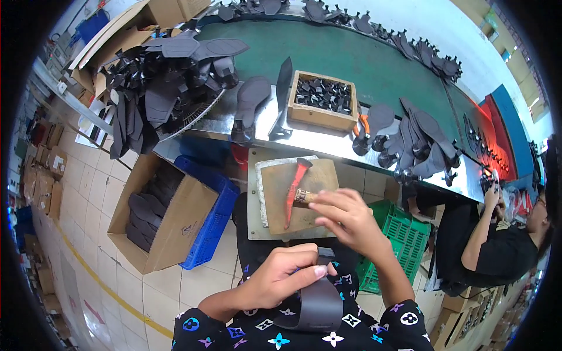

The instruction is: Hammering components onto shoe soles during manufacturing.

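My left hand is closed around a dark grey shoe sole, held over my lap. The sole's curved broad part hangs below my fingers, and a small dark block, seemingly its heel end, pokes out above them. My right hand is over the near right edge of a work pad, its fingers stretched out and apart. Close to its fingertips lies a small patterned cylinder; whether they touch it I cannot tell. Beside that, a red-handled hammer lies on the brown board.
Ahead, a wooden box of small black pieces stands on the bench, with orange-handled pliers and heeled soles alongside. More soles pile up left. A carton, blue crate and green crate flank me. Another person sits right.
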